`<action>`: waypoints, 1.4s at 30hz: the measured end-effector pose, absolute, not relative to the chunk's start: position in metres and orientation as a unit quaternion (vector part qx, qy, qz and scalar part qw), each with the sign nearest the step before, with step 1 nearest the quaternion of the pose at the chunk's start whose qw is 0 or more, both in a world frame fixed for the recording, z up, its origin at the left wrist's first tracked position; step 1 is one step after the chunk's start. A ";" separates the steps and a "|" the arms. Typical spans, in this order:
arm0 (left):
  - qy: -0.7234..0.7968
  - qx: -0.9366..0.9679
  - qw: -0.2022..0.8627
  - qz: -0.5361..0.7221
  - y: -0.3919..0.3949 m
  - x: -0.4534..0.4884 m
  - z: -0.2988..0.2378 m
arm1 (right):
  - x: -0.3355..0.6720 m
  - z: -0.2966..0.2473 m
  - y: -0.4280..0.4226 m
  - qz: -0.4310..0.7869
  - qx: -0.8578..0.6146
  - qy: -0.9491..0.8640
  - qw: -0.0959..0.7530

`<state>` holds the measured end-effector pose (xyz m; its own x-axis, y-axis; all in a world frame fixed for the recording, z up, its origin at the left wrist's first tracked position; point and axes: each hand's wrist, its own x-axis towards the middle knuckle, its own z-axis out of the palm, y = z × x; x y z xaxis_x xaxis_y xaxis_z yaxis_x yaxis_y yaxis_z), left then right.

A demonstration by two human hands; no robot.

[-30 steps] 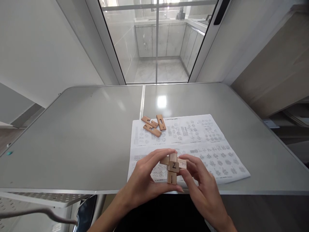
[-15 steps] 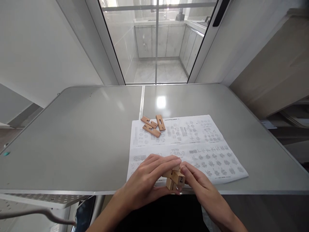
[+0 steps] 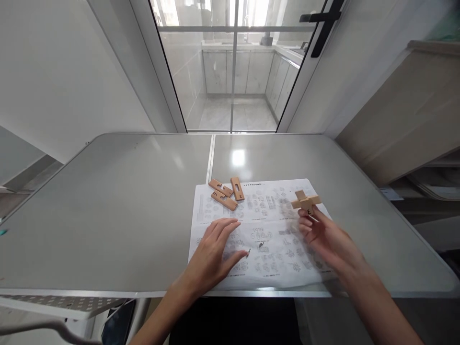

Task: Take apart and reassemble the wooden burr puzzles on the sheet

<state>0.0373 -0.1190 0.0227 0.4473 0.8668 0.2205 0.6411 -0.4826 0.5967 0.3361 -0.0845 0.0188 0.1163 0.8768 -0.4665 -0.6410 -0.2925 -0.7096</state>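
Observation:
My right hand (image 3: 325, 237) grips an interlocking wooden puzzle (image 3: 305, 201) by its near end, above the right side of a printed sheet (image 3: 251, 227). The puzzle is a cross of pale wooden bars, and a dark "3" shows on the end toward me. My left hand (image 3: 217, 249) is over the sheet's left half, thumb and fingers apart with nothing between them. Beyond it, three flat wooden pieces with cut-outs lie together at the sheet's upper left: a slotted one (image 3: 237, 189) and two notched ones, the nearer notched piece (image 3: 224, 200) touching its neighbour.
The grey table (image 3: 143, 206) reaches back to a glazed door (image 3: 233, 72) with a black handle (image 3: 321, 19). At the right stands a shelf unit (image 3: 406, 110). A small green object (image 3: 3, 232) is at the far left edge.
The wooden puzzle was between both hands near the table's front edge. My left hand has let go and opened; my right hand has carried the puzzle away to the right.

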 end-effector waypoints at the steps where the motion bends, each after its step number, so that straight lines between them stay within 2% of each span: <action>1: 0.462 0.823 0.216 0.252 -0.119 0.037 0.020 | 0.340 0.020 -0.079 0.658 -0.458 -0.107 0.588; 11: 0.457 0.840 0.177 0.232 -0.119 0.036 0.008 | 0.349 0.013 -0.048 0.641 -0.424 0.011 0.639; 17: 0.455 0.843 0.166 0.233 -0.118 0.036 0.008 | 0.340 0.014 -0.055 0.622 -0.447 -0.011 0.642; 20: 0.455 0.842 0.166 0.236 -0.118 0.036 0.009 | 0.331 0.015 -0.071 0.618 -0.480 -0.081 0.617; 24: 0.459 0.839 0.168 0.237 -0.118 0.037 0.009 | 0.310 0.013 -0.103 0.582 -0.531 -0.263 0.557; 28: 0.457 0.842 0.167 0.234 -0.118 0.037 0.008 | 0.290 0.009 -0.130 0.526 -0.557 -0.497 0.408; 30: 0.456 0.844 0.163 0.230 -0.118 0.038 0.007 | 0.283 0.007 -0.137 0.473 -0.570 -0.562 0.368; 36: 0.557 0.793 0.080 0.233 -0.113 0.046 -0.004 | 0.278 0.012 -0.144 0.416 -0.574 -0.600 0.371; 42: 0.587 0.772 0.071 0.233 -0.067 0.057 -0.009 | 0.281 0.015 -0.142 0.399 -0.571 -0.605 0.385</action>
<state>0.0572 -0.0674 -0.0092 0.2030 0.9393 0.2765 0.8731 -0.3015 0.3831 0.2811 -0.1422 0.0153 -0.0504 0.9987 0.0103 0.3832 0.0289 -0.9232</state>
